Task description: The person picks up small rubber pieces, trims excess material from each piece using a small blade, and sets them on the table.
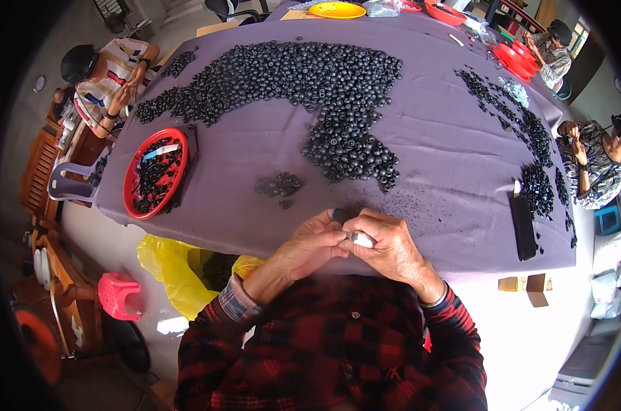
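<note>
My left hand (309,248) and my right hand (391,245) meet at the table's near edge, fingertips together. In my right hand's closed fingers is a small tool with a white end (363,240); its exact kind is hidden. My left thumb and fingers pinch something too small to make out against it. A dark blue cover (339,215) sits on a fingertip there. Just beyond my hands lies a small cluster of round black pieces (280,183). Farther off spreads a big heap of black ring-shaped pieces (276,72) with holes in them.
A red basin (182,168) of black bits stands at the left on the purple tablecloth (242,151). A black phone-like slab (523,226) and more black pieces (538,188) lie right. A yellow bag (166,267) hangs below the edge. Several people sit around.
</note>
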Motion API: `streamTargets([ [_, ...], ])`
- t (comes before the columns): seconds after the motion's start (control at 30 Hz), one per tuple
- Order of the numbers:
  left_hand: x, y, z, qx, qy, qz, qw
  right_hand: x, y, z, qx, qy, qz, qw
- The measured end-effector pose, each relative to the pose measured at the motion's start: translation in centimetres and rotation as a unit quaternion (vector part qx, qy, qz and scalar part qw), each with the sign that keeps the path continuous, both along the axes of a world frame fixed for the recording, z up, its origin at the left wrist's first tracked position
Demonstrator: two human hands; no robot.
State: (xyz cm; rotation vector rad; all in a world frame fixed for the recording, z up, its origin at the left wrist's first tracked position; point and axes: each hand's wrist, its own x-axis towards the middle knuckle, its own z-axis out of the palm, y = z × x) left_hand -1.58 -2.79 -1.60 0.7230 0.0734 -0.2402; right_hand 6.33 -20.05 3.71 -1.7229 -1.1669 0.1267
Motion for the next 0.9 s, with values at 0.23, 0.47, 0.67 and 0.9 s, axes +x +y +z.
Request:
streamTargets([
  [0.23,0.1,-0.3,0.2,0.006,-0.032,0.031,0.999,0.3,0.1,0.2,0.010,0.027,-0.022,0.999],
  [0.47,1.7,-1.3,0.6,-0.089,-0.036,0.049,0.994,1.1,0.3,-0.4,0.041,0.115,-0.044,0.992],
  [0.67,1.3,-0.9,1.8,0.021,-0.074,0.008,0.997,1.1,-0.3,-0.3,0.082,0.372,0.067,0.922],
  [0.9,1.2,-0.8,1.8,-0.006,-0.058,-0.023,0.998,1.3,-0.4,0.0,0.067,0.399,0.075,0.911],
])
